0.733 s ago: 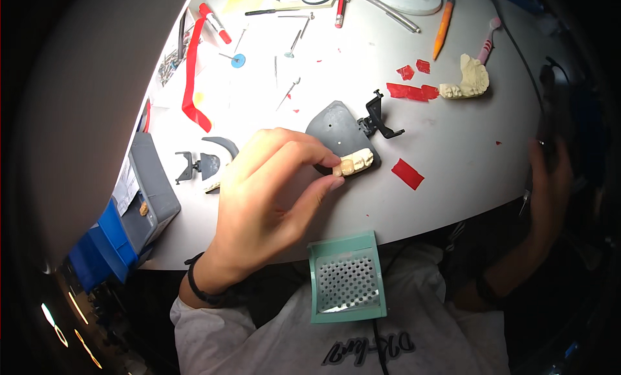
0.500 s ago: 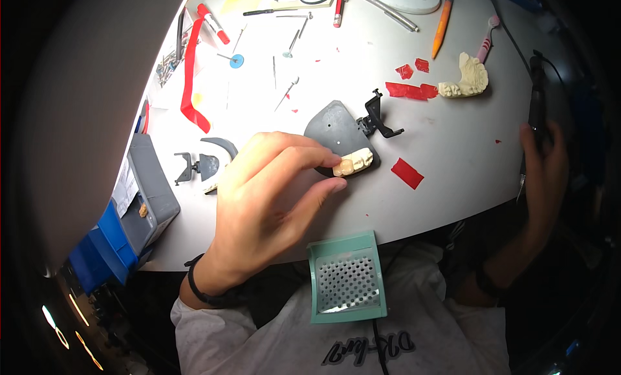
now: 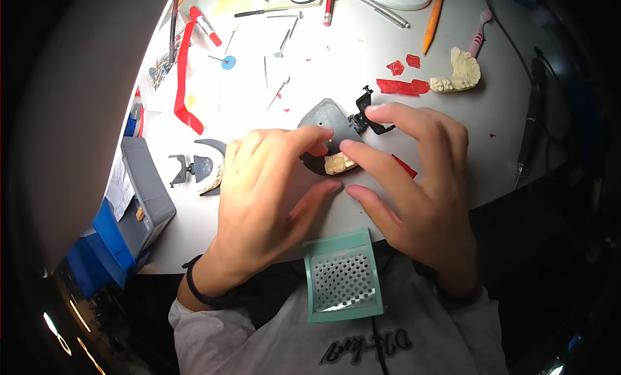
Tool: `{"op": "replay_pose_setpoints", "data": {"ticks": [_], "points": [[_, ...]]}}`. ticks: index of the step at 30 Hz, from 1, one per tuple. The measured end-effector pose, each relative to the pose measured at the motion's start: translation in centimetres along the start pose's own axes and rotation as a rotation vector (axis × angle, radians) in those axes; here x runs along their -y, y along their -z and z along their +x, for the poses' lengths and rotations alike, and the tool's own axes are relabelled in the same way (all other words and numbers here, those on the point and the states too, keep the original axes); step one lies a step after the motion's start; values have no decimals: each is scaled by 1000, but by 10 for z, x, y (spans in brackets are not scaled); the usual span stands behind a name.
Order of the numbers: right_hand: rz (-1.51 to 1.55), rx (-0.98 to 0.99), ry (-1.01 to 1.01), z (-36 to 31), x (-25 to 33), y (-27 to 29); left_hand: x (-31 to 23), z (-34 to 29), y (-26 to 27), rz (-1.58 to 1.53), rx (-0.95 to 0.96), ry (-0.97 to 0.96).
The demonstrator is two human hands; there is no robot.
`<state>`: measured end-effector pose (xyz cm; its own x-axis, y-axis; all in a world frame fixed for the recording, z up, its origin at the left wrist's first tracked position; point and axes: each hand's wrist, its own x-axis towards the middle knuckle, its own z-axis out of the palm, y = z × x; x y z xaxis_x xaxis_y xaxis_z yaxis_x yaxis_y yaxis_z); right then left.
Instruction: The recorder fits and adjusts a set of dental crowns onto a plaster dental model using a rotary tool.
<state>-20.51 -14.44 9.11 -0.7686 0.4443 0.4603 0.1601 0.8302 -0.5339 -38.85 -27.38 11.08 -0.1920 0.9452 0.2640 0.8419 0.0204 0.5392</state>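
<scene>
A small cream plaster tooth segment [image 3: 335, 164] stands at the near edge of a dark grey dental model base [image 3: 323, 114]. A black hinge [image 3: 362, 116] is fixed to the base's right side. My left hand [image 3: 268, 174] is open, index finger over the base and thumb apart from it, at the segment's left. From the right, my right hand [image 3: 420, 187] is open too. Its index fingertip is right by the segment, partly covering it; whether it touches, I cannot tell. Left of my left hand lies a second hinged dental model [image 3: 208, 168] with a cream arch.
A plaster dental cast [image 3: 464, 71] and red strips [image 3: 402, 86] lie at the back right. A black handpiece [image 3: 532, 123] lies at the right edge. Small rotary tools [image 3: 228, 62] are scattered at the back left. A green frame with a perforated grille [image 3: 343, 278] juts out at the front.
My right hand has let go of the handpiece at the right edge and come left to the tooth segment. My left index finger has lifted off the segment.
</scene>
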Motion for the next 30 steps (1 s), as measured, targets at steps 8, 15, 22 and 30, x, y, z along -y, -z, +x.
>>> {"op": "replay_pose_setpoints", "data": {"ticks": [8, 15, 22, 30], "points": [[83, -43, 88, 13, -5, -10, 6, -4, 11, -542, -1, 70], [211, -246, 196, 12, -8, -14, 8, -1, 17, -686, 11, -6], [258, -269, 237, 10, -13, -14, 11, 1, 16, -579, 10, -117], [248, -285, 249, 9, -15, -14, 4, 2, 13, -621, -37, -74]]}}
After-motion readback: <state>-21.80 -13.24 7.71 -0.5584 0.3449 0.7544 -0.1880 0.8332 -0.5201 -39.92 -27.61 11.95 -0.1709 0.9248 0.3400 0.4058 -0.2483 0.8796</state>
